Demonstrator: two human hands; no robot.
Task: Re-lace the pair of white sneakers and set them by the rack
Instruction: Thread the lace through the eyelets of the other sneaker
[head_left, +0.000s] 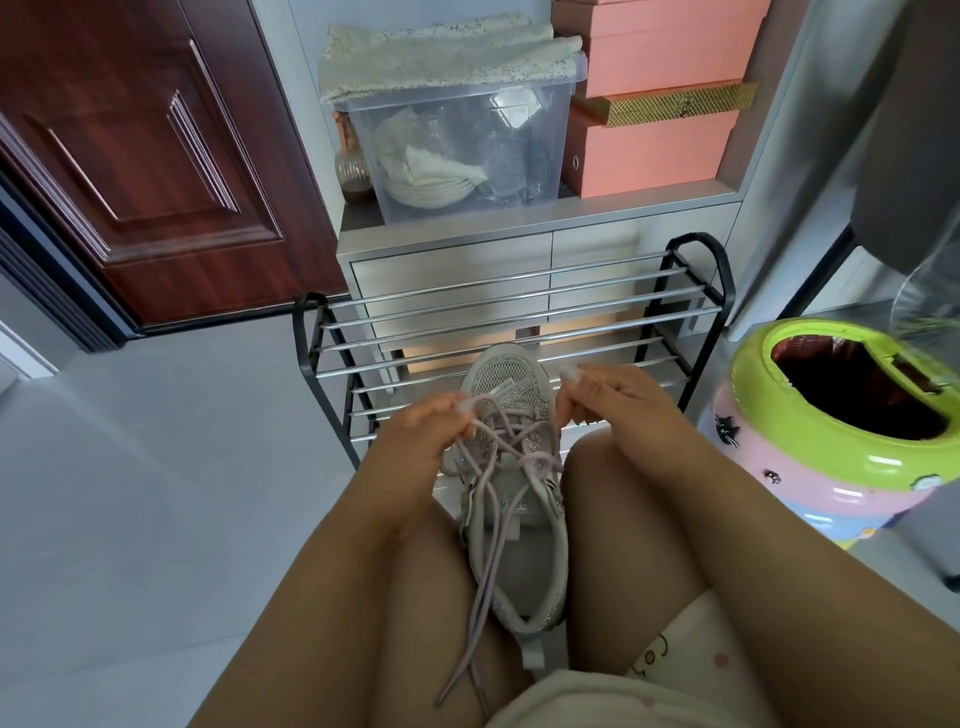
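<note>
Between the person's bare thighs, at about six o'clock from the shoe rack (511, 332), a pale grey-white sneaker (511, 499) lies with its toe pointing toward the rack and its heel toward the person's lap. Its lilac lace (493, 535) crisscrosses the upper eyelets, and two loose ends trail down past the heel onto the left thigh. At the sneaker's ten o'clock, the left hand (421, 434) curls its fingers and pinches a stretch of lace near the tongue. At two o'clock, the right hand (608, 397) has its fingers bent inward beside the toe; whether it actually pinches the lace I cannot tell. Only one sneaker shows. Behind the rack, at twelve o'clock, stands a grey drawer cabinet (447, 265) carrying a clear storage tub (457, 150) and stacked pink boxes (654, 150). A green-rimmed pink bin (831, 441) sits at three o'clock, and a dark red door (145, 156) at ten o'clock.
</note>
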